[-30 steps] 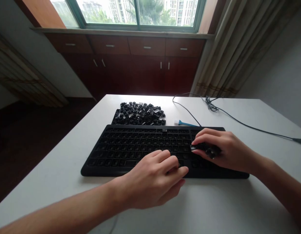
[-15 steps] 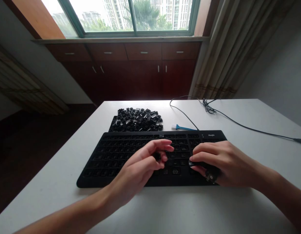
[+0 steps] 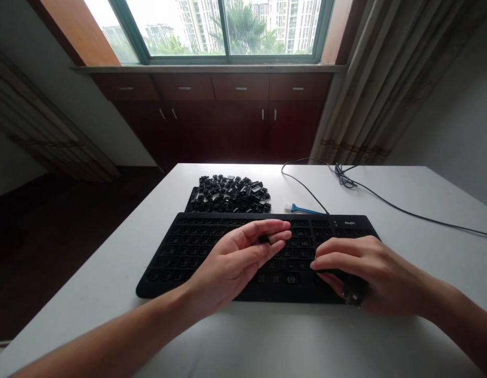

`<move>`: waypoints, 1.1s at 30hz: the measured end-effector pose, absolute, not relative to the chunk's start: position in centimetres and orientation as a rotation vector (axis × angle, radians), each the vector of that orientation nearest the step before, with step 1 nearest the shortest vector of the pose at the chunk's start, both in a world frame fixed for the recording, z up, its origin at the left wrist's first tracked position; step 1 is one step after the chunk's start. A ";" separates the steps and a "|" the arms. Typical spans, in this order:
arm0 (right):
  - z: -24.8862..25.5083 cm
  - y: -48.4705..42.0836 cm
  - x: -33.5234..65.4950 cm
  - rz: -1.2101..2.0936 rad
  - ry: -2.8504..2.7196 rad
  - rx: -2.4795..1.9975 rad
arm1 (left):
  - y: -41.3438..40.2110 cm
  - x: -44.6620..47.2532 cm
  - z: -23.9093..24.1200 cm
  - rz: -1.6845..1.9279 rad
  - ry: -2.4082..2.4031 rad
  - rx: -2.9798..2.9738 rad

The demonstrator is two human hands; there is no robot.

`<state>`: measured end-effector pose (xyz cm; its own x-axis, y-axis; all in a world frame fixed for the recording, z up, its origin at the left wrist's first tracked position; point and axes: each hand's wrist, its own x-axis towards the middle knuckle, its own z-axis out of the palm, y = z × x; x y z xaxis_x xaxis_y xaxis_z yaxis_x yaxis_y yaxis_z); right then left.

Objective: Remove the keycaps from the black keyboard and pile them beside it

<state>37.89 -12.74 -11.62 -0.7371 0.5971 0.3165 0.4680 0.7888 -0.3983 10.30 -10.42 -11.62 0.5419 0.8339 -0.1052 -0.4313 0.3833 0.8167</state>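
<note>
A: Where's the small black piece?

B: In the left hand, lodged between thumb and curled fingers, above the keyboard. The palm is turned up and half open, so the hold looks loose.

A: How would it handle?

B: Nearly weightless, I'd judge: stiff plastic, smooth enough to skid. Take it by two opposite side walls; anything fine on its underside could snap if levered sideways.

A: And the right hand?

B: Curled well in around a dark cluster, tucked under the palm, too dim to count. Thumb and index finger come close together over the keyboard's right part; whether they pinch something or touch down, I can't tell.

A: The keyboard itself?

B: Flat on the surface, rows of open key sockets showing. Probably stiff and fairly light for its length. Grip the outer rim at both short ends, fingertips off the sockets.

A: Beyond that?

B: A heap of black keycaps just behind its far edge: loose, light, liable to scatter. Right of the heap lies a blue brush, best held by its slim handle. The cable is bunched at one spot and likely springy; a tug could shift the keyboard.
</note>
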 end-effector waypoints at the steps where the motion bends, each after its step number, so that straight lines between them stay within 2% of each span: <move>1: -11.7 -12.7 37.9 0.411 -2.547 -0.788 | -10.5 10.4 -11.6 0.865 0.575 0.856; 17: -11.1 -12.9 38.3 0.367 -2.616 -0.729 | -11.8 10.8 -12.0 0.762 0.611 1.209; 23: -11.1 -12.8 38.0 0.357 -2.596 -0.726 | -12.1 10.3 -11.6 0.744 0.686 1.736; 28: -11.1 -12.9 38.0 0.357 -2.559 -0.707 | -11.8 9.9 -12.1 0.770 0.474 2.372; 33: -11.1 -13.0 38.0 0.353 -2.578 -0.724 | -11.9 10.1 -12.2 0.745 0.392 2.627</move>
